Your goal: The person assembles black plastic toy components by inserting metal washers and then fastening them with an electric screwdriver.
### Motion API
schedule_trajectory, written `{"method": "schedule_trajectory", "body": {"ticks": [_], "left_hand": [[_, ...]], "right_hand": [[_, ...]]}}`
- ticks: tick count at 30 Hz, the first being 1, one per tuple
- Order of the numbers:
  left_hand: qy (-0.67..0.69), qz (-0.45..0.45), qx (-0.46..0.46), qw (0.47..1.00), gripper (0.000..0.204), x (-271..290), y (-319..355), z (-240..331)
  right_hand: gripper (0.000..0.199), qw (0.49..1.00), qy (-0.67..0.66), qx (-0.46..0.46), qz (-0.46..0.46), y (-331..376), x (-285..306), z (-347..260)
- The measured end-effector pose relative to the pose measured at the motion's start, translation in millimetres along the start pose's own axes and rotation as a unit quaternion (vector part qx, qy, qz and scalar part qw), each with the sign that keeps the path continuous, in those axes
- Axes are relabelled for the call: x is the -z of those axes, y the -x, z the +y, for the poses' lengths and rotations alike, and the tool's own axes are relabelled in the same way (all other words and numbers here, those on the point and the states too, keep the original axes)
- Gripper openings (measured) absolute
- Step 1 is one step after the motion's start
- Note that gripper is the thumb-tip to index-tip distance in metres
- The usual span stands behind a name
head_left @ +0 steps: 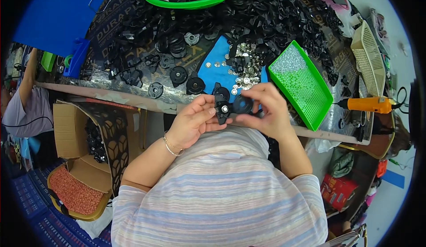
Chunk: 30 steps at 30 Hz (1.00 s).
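Note:
In front of my body, my left hand grips a black plastic part between thumb and fingers, with a round silver piece set in it. Close beside it, my right hand pinches a round black plastic disc; whether the two parts touch I cannot tell. Just beyond my hands lies a blue sheet with many small silver round pieces heaped on its right side. Black round parts rest on the table left of the sheet.
A green tray holding tiny silver bits stands to the right, near an orange power screwdriver. Black parts are heaped at the back around a green basket. A cardboard box sits lower left; another person is beyond.

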<state>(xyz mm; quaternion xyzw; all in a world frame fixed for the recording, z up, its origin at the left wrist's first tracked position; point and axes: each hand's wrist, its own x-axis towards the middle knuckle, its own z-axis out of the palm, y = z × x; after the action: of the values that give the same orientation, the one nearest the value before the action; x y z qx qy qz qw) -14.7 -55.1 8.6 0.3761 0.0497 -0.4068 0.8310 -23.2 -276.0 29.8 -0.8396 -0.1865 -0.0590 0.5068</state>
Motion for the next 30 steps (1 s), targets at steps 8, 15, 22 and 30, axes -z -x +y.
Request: {"method": "schedule_trajectory", "body": {"ticks": [8, 15, 22, 30], "left_hand": [[-0.011, 0.024, -0.019, 0.999, 0.022, -5, 1, -5], [-0.006, 0.039, -0.019, 0.999, 0.019, -3, 2, -11], [0.013, 0.036, 0.002, 0.999, 0.021, -10, -2, -3], [-0.148, 0.016, -0.164, 0.975, 0.024, -15, -3, -11]], "right_hand": [[0.047, 0.997, 0.024, -0.028, -0.071, -7, -19, -12], [0.046, 0.995, 0.006, -0.038, -0.093, -10, -20, -12], [0.047, 0.993, 0.01, -0.061, -0.098, -11, -15, -9], [0.042, 0.977, -0.17, -0.097, -0.08, 1, 0, -6]]}}
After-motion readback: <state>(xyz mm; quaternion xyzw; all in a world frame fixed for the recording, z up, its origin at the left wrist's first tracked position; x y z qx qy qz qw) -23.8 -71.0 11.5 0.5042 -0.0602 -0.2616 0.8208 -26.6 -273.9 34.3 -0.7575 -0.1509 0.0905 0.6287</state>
